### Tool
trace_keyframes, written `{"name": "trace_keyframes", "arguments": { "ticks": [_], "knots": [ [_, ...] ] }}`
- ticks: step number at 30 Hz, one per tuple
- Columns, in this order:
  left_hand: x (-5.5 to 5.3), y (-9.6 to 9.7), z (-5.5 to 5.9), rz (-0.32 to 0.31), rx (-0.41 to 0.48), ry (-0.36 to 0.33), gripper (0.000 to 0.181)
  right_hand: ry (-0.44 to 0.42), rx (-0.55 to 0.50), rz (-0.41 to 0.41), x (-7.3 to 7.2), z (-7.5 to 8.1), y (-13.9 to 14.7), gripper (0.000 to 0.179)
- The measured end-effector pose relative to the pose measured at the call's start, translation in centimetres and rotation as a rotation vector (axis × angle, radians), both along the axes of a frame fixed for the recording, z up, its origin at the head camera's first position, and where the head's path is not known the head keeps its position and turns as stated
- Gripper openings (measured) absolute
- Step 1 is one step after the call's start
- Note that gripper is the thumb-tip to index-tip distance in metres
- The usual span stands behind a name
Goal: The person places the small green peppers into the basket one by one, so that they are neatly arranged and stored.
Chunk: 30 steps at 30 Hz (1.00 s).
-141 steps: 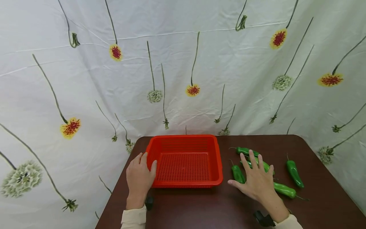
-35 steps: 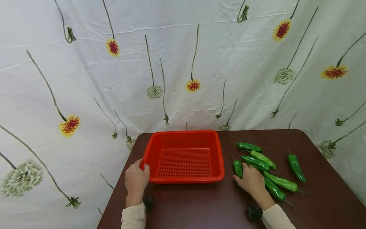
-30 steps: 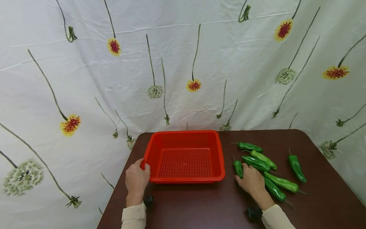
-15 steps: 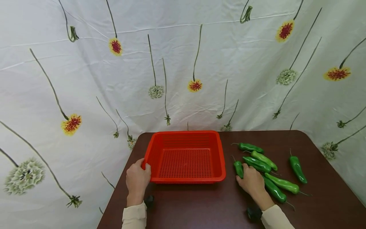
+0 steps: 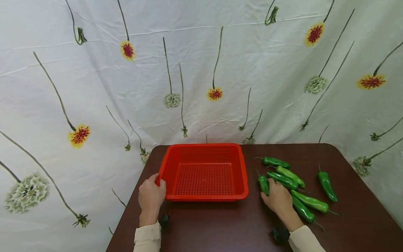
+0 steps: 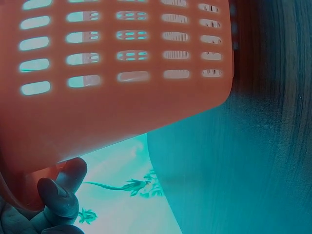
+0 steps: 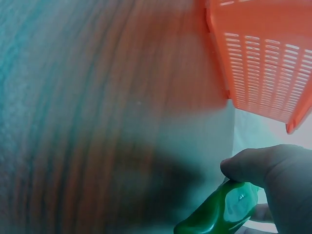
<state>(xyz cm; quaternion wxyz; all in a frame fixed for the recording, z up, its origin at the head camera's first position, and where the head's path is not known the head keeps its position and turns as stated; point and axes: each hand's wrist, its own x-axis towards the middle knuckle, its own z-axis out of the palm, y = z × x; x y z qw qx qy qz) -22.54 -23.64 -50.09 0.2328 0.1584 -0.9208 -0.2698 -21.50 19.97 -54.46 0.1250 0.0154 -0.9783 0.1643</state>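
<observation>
A red plastic basket (image 5: 203, 180) with a slotted floor stands on the table's left half. My left hand (image 5: 151, 196) grips its near left rim; in the left wrist view the fingers (image 6: 58, 197) curl over that rim. To the right of the basket, my right hand (image 5: 278, 199) pinches a dark green chili pepper (image 5: 263, 184). The right wrist view has the thumb on one side of this glossy pepper (image 7: 222, 209) and fingertips on the other. Part of the pepper is hidden by the hand.
Several other green peppers lie right of and behind my right hand, among them a lighter one (image 5: 310, 202). One pepper (image 5: 327, 186) lies apart at the far right. A flower-print cloth (image 5: 201, 70) hangs behind the dark brown table (image 5: 220, 227).
From 4.7 seconds ago, my left hand has closed on the basket rim, and my right hand has gone from spread fingers to pinching a pepper. Over the last second both hands stay nearly still.
</observation>
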Motion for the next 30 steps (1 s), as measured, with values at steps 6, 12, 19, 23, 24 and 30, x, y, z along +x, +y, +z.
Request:
{"name": "trace_keyframes", "arguments": {
  "ticks": [6,12,19,23,24,30],
  "knots": [
    [0.0,0.0,-0.1,-0.001,-0.007,0.012,0.039,0.071,-0.039,-0.009,-0.4,0.9,0.2,0.061],
    [-0.1,0.0,-0.1,0.000,-0.014,0.014,0.039,0.182,-0.060,-0.015,-0.8,1.9,0.2,0.060],
    [-0.3,-0.1,-0.1,-0.006,-0.021,0.020,0.038,0.247,-0.081,-0.033,-1.1,3.0,0.1,0.059],
    [-0.4,-0.1,0.0,-0.008,-0.018,0.011,0.039,0.279,-0.085,-0.035,-1.3,3.6,0.1,0.060],
    [-0.4,-0.1,0.0,-0.007,-0.016,0.006,0.039,0.284,-0.086,-0.036,-1.3,3.7,0.0,0.060],
    [-0.2,0.0,0.0,0.000,-0.008,-0.016,0.040,0.316,-0.088,-0.044,-1.3,4.0,-0.1,0.061]
  ]
}}
